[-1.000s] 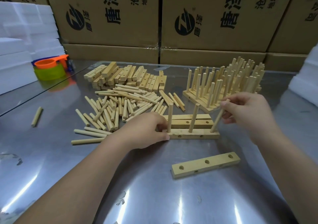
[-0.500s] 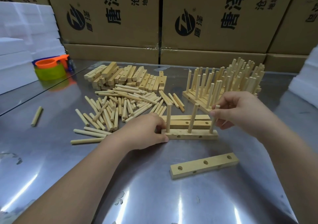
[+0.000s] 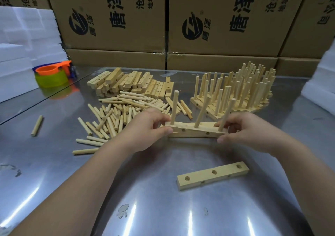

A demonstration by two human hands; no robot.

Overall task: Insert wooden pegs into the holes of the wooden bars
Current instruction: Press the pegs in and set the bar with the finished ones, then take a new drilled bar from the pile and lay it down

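A wooden bar [image 3: 196, 129] with three upright pegs [image 3: 202, 112] is held just above the metal table. My left hand [image 3: 146, 126] pinches its left end and my right hand [image 3: 243, 129] pinches its right end. Another bar lies flat right behind it, mostly hidden. An empty bar with three holes [image 3: 213, 175] lies on the table nearer to me. Loose pegs [image 3: 116, 116] are scattered to the left, and a pile of empty bars [image 3: 130, 83] sits behind them.
Finished bars with pegs [image 3: 241, 90] stand stacked at the back right. A single peg [image 3: 36, 126] lies far left. An orange and green container [image 3: 51, 76] and white foam blocks [image 3: 21, 54] are at the left; cardboard boxes [image 3: 217, 18] line the back.
My right hand let go of the third peg, now seated in the bar, and moved down to the bar's right end. Both hands have lifted the pegged bar off the table.
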